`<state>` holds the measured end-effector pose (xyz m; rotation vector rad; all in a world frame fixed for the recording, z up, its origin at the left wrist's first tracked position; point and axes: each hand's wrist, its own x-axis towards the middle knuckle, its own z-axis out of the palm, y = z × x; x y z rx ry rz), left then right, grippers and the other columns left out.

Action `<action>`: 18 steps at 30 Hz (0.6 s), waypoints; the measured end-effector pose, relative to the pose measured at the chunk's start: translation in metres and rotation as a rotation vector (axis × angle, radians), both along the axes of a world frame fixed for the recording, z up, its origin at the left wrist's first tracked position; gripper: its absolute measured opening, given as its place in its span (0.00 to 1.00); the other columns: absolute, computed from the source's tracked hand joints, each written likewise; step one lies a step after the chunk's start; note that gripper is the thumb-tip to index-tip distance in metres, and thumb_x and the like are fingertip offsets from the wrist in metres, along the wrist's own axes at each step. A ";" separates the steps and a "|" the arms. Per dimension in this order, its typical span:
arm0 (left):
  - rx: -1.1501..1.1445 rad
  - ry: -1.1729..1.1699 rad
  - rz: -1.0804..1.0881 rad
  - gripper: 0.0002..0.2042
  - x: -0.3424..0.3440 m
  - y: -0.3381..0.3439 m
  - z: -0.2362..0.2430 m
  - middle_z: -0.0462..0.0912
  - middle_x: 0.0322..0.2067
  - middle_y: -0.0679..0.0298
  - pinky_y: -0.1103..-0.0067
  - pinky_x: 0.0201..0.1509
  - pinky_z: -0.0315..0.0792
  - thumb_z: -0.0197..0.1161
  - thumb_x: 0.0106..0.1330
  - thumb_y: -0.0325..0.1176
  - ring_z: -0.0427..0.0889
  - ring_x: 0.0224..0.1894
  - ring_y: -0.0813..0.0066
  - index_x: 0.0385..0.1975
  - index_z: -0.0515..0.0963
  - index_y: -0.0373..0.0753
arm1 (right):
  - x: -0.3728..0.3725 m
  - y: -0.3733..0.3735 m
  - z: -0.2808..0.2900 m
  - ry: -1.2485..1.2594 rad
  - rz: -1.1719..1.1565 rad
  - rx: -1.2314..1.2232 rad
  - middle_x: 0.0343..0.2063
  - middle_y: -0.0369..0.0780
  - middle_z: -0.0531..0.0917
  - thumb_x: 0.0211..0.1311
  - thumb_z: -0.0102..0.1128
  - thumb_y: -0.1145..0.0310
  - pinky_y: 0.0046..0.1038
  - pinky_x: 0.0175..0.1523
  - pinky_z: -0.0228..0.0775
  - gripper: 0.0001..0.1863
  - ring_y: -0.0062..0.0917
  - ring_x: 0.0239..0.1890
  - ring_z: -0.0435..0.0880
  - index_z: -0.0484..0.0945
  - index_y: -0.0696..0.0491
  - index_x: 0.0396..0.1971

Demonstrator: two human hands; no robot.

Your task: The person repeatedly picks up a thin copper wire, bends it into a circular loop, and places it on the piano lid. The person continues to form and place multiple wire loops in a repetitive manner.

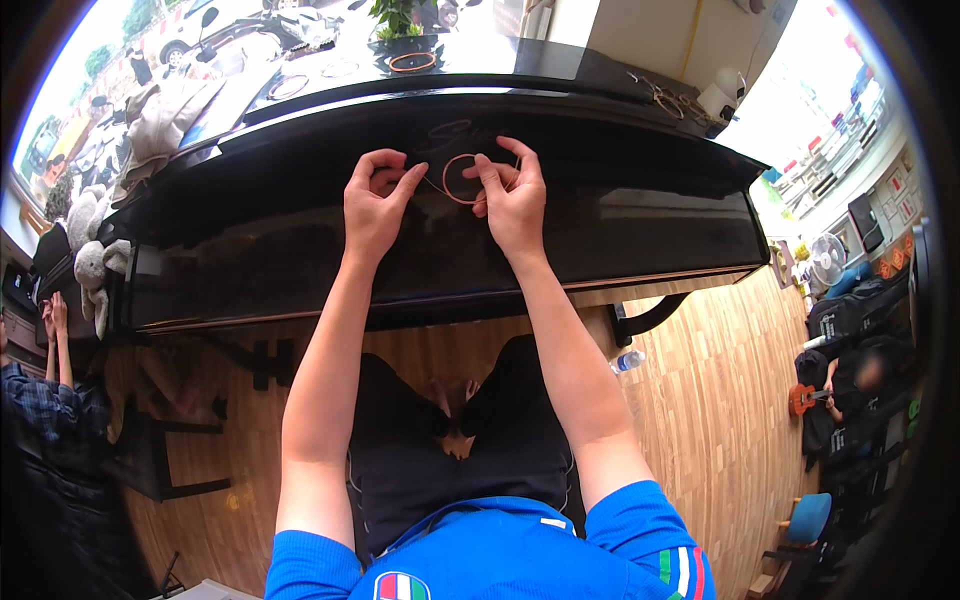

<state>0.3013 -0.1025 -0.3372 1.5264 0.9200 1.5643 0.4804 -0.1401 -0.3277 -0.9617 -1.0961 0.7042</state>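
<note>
My left hand (378, 200) is raised in front of the black piano's closed front (650, 240), its thumb and index finger pinched on what looks like the thin end of a copper-coloured coiled string (455, 157). My right hand (510, 200) grips the loop of this coil between thumb and fingers, a little right of my left hand. The coil hangs between both hands; whether it is wire or cord I cannot tell for sure.
On the piano top are a plant (400, 20), another copper coil (410, 68) and tangled items (670, 100). Plush toys (95, 270) sit at its left end. A co-worker's hands (55, 320) show far left; another person (845, 390) holds a ukulele (802, 399) at right. A bottle (628, 362) stands on the floor.
</note>
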 end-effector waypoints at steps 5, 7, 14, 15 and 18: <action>-0.054 -0.041 -0.145 0.10 0.003 -0.007 0.005 0.87 0.34 0.63 0.83 0.41 0.79 0.71 0.65 0.28 0.85 0.36 0.80 0.43 0.83 0.32 | 0.001 0.000 0.001 0.067 0.058 0.006 0.31 0.41 0.89 0.70 0.65 0.64 0.15 0.23 0.73 0.16 0.14 0.19 0.81 0.74 0.59 0.47; -0.037 -0.048 -0.166 0.10 0.005 -0.008 0.005 0.88 0.35 0.62 0.84 0.42 0.79 0.70 0.67 0.29 0.85 0.35 0.80 0.43 0.84 0.31 | 0.002 -0.001 0.000 0.073 0.101 -0.011 0.32 0.41 0.89 0.70 0.64 0.64 0.16 0.24 0.74 0.14 0.15 0.20 0.82 0.75 0.59 0.45; 0.026 0.191 -0.184 0.11 0.002 -0.009 0.008 0.87 0.42 0.61 0.84 0.43 0.77 0.66 0.70 0.31 0.85 0.40 0.79 0.45 0.86 0.30 | 0.001 -0.001 -0.002 -0.016 0.161 -0.016 0.31 0.40 0.88 0.69 0.66 0.66 0.17 0.26 0.76 0.11 0.15 0.22 0.83 0.78 0.58 0.38; 0.035 0.251 -0.194 0.11 0.001 -0.010 0.010 0.87 0.43 0.61 0.85 0.43 0.76 0.66 0.71 0.31 0.84 0.40 0.79 0.45 0.85 0.29 | 0.001 -0.001 -0.001 -0.022 0.159 -0.018 0.31 0.40 0.88 0.68 0.66 0.66 0.18 0.27 0.76 0.10 0.15 0.22 0.83 0.78 0.58 0.38; 0.035 0.216 -0.294 0.12 0.001 -0.014 0.014 0.87 0.43 0.62 0.85 0.42 0.75 0.65 0.71 0.31 0.82 0.39 0.80 0.46 0.85 0.30 | 0.000 0.000 -0.002 -0.039 0.154 -0.005 0.29 0.39 0.87 0.68 0.66 0.67 0.18 0.27 0.75 0.10 0.16 0.22 0.83 0.79 0.58 0.37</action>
